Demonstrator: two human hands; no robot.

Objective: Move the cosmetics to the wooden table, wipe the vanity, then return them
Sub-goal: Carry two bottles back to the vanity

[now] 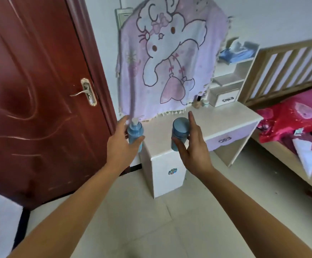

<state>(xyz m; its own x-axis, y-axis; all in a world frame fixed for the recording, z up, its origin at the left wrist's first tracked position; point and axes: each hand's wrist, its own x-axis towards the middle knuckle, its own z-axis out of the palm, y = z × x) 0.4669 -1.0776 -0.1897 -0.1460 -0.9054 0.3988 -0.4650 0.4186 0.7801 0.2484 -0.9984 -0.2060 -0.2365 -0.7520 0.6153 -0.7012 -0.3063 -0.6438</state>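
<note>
A bedroom with a pale tiled floor (pixel 151 220) holds a white vanity (pixel 225 120) against the wall, a dark red door (pixel 36 90) to its left and a bed (pixel 291 127) with red bedding to its right. Both arms reach forward towards the near left end of the vanity. The left hand (pixel 120 144) grips a blue pump bottle (pixel 134 131), thumb curled across its front and forefinger stretched up beside the white pump head. The right hand (pixel 194 148) holds a blue capped bottle (pixel 180 127), thumb pressed across its lower body and forefinger pointing straight up beside the cap. Both bottles stand upright, well apart from each other, in front of the vanity's near left corner; whether either touches the top cannot be told. The capped bottle is wider, with a round lid of the same blue. At the back of the vanity top two small bottles (pixel 198 102) stand just beside a little drawer box (pixel 224 98). A pink cartoon blanket (pixel 170 62) hangs over the back of the vanity, its fringe reaching the top.
</note>
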